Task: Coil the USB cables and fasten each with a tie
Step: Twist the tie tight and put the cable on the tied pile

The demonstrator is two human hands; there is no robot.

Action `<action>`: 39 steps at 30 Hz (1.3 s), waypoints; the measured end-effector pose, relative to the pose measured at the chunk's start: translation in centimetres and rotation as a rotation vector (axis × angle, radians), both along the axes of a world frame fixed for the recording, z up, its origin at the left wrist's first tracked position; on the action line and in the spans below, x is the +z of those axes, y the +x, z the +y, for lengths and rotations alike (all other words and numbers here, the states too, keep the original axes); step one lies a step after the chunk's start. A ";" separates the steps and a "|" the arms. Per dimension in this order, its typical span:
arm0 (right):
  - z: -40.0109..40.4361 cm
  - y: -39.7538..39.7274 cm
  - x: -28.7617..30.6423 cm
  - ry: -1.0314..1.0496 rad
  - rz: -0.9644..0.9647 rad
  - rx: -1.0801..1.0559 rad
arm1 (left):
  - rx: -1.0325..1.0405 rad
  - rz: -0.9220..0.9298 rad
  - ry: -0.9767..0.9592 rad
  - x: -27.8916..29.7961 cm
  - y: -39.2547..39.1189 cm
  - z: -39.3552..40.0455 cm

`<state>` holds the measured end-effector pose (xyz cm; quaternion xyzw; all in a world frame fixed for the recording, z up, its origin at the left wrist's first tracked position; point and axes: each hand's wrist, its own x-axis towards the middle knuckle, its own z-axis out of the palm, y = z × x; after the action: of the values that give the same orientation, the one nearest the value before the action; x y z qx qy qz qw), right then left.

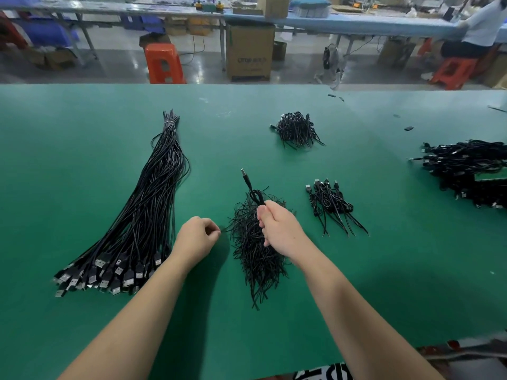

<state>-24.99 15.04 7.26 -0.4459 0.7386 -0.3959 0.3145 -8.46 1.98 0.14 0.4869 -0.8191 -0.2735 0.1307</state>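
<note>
- Tabletop: flat green mat surface, matte, carrying every cable group listed below.
- Long cable bundle, far left: straight black USB cables bound near the far end by a pale band; metal USB plugs fan out at the near end.
- Left hand: fingers curled, thumb and forefinger pinching one thin black tie at the left edge of the tie pile.
- Tie pile, centre: loose heap of short, thin black wire ties, strands pointing in all directions.
- Right hand: closed around a coiled cable, held above the tie pile; one looped end and a black plug stick up beyond the fist.
- Far heap: small tangled black mound, well apart, beyond the hands.
- Finished coils: a few small black coiled cables lying just right of the right hand, tails toward the near edge.
- Large cable heap, right edge: dense black cables with silver plugs.
- Background: orange plastic stool, cardboard box with print too blurred to read, a seated person at a far bench.
</note>
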 end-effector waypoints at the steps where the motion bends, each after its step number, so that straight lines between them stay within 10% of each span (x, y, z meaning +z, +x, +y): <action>1: 0.0 0.1 -0.1 0.003 -0.002 -0.002 | 0.000 -0.001 -0.008 0.4 0.1 0.3; 20: 0.7 1.5 -0.3 -0.008 0.020 0.038 | 0.252 -0.132 -0.031 -0.1 3.5 4.1; 31: 0.1 4.0 -1.6 -0.018 -0.072 0.205 | 0.263 0.482 -0.152 5.4 1.0 7.2; 39: -0.3 4.2 -2.2 -0.017 -0.305 0.125 | 0.173 0.550 -0.137 5.4 1.2 8.2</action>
<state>-20.75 14.71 5.10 -0.4282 0.6497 -0.4451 0.4431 -7.27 10.22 5.49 0.4525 -0.7250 -0.3270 0.4033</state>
